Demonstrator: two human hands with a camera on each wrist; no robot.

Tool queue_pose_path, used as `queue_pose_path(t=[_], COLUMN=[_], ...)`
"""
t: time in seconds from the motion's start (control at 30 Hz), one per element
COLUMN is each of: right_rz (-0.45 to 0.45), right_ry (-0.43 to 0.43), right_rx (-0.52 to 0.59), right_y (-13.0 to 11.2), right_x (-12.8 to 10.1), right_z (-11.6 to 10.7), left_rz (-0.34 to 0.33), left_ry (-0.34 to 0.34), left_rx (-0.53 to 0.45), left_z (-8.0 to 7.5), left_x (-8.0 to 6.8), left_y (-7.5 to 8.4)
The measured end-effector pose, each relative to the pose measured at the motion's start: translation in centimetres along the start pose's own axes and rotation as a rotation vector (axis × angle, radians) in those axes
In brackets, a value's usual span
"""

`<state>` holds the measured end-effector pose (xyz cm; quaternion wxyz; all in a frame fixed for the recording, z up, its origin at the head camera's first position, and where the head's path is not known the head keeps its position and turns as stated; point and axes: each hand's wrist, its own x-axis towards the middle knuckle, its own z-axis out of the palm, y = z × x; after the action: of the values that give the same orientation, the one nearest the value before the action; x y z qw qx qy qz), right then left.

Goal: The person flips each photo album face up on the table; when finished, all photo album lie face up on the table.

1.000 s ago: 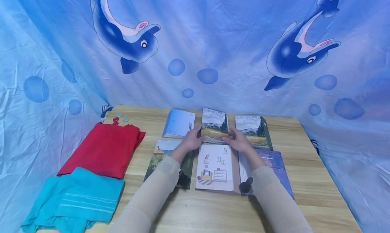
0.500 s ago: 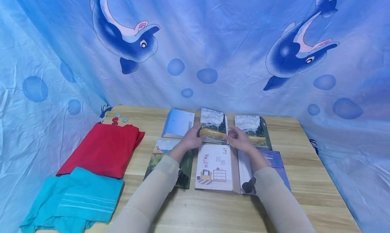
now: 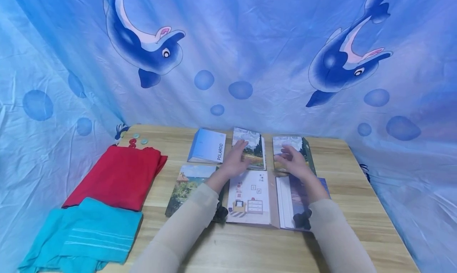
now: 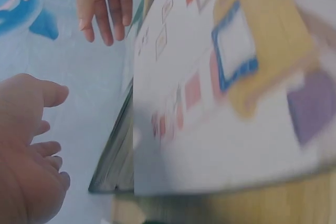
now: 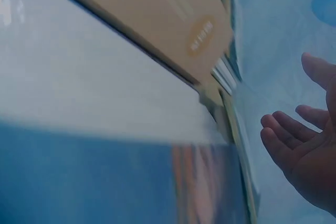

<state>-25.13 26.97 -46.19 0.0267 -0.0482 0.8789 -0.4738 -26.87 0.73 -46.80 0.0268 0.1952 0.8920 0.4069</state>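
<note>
Six books lie flat in two rows on the wooden table [image 3: 250, 245]. The left hand [image 3: 235, 158] rests over the near-left corner of the middle landscape book [image 3: 254, 146] in the far row, fingers relaxed, gripping nothing. The right hand [image 3: 293, 162] hovers over the near edge of the right landscape book [image 3: 299, 144], fingers loosely spread, holding nothing. The middle book lies straight ahead of both hands, long axis running away from the person; the left hand is the nearer, touching or almost touching it, head view cannot settle which. The left wrist view shows the left hand [image 4: 29, 150] off the cover, fingers loosely curled, beside the white room book [image 4: 220, 93]. The right wrist view shows an empty palm [image 5: 307, 150] beside a blue-covered book [image 5: 105, 182]. Only the head view shows the POLAROID book [image 3: 208, 146], red cloth [image 3: 118, 175] and teal towel [image 3: 89, 233].
</note>
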Motion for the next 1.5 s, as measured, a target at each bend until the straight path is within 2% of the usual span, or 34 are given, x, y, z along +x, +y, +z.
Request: queue_pose_path(t=[0.2, 0.47, 0.6, 0.77, 0.93, 1.1, 1.23, 1.37, 1.5], right_rz=[-0.014, 0.034, 0.067, 0.061, 0.078, 0.145, 0.244, 0.347, 0.405], right_ry=[0.021, 0.073, 0.101, 0.153, 0.21, 0.213, 0.207, 0.202, 0.198], right_rx=[-0.003, -0.013, -0.016, -0.017, -0.011, 0.011, 0.053, 0.061, 0.034], right_y=[1.0, 2.4, 3.1, 4.3, 5.1, 5.8, 6.1, 6.1, 6.3], right_x=[-0.7, -1.9, -2.3, -2.1, -1.8, -1.5, -1.3, -1.2, -1.1], right_z=[-2.5, -5.1, -5.7, -6.0, -6.0, -6.0, -6.0, -6.1, -6.3], left_rz=[0.039, 0.083, 0.082, 0.08, 0.086, 0.053, 0.003, -0.023, -0.041], left_ry=[-0.023, -0.119, -0.126, -0.149, -0.17, -0.184, -0.184, -0.192, -0.217], left_rx=[-0.01, -0.007, -0.015, -0.017, -0.055, -0.107, -0.152, -0.15, -0.136], left_z=[2.0, 4.8, 6.1, 7.6, 8.4, 8.7, 8.9, 9.0, 9.2], left_x=[0.5, 1.3, 1.6, 2.1, 2.3, 2.6, 2.9, 3.3, 3.8], left_y=[1.8, 4.2, 4.9, 5.4, 5.9, 6.2, 6.0, 5.8, 5.7])
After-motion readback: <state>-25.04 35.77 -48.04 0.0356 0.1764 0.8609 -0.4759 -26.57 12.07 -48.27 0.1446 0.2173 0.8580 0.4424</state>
